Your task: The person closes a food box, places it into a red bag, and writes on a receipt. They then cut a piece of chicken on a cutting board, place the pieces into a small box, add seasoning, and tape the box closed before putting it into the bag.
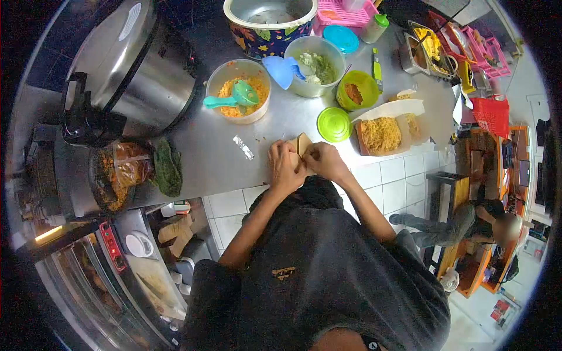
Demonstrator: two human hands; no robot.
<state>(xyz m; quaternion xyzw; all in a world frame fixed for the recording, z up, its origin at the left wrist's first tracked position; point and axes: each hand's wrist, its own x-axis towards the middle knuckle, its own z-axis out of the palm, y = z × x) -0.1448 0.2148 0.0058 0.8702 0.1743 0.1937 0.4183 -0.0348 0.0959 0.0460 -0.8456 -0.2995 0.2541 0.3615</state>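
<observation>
At the counter's front edge, my left hand (284, 168) and my right hand (328, 161) are closed on a small folded brown paper packet (303, 142). The left fingers press its left side, while the right fingertips pinch its right side. What is inside the packet is hidden. Just left of my hands lies a small white printed strip (243, 147). A round green lid (333, 124) sits beyond my right hand, beside an open paper box of shredded yellow food (380, 136).
Behind stand a tub of orange food (219, 75) with a teal scoop (234, 99), a tub with green and white food (336, 58), a green cup (358, 89) and a patterned pot (269, 36). A large steel cooker (146, 64) stands left. A person (468, 222) sits at right.
</observation>
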